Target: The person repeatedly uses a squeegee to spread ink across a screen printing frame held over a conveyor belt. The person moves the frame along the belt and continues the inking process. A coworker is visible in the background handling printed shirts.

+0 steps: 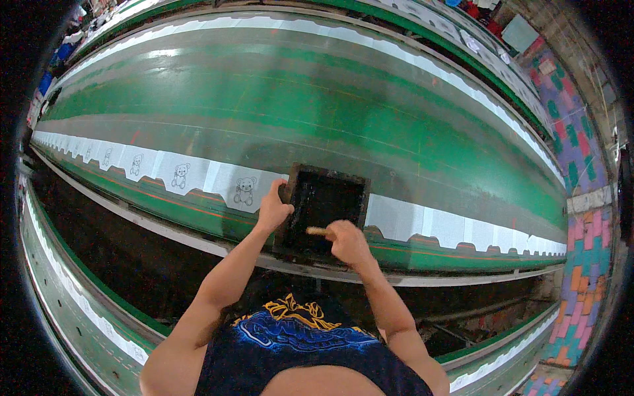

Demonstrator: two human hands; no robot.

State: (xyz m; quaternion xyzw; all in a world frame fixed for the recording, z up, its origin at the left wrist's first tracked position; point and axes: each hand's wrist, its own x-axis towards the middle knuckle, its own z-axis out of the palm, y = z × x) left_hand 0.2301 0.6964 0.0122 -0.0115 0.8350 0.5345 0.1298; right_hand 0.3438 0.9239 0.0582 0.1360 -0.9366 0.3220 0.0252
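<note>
A dark, rectangular screen-printing frame (333, 174) lies across the row of white cut pieces at the near edge of a long green table. My left hand (273, 210) is closed on the frame's left side, thumb toward the inside. Over the frame's black interior, my right hand (349, 243) grips a squeegee, whose pale wooden handle (317, 231) sticks out to the left. Its blade cannot be made out against the dark. Just left of the frame lies a white piece (231, 179) printed with a teddy bear outline. To the right, an unprinted white piece (393, 218) touches the frame.
The green table (264, 99) curves across the view, with another white strip (370, 36) along its far edge. More bear prints (137, 165) run leftward. A parallel table (79, 323) stands behind a dark gap. A colourful brick-patterned floor (581, 264) lies at right.
</note>
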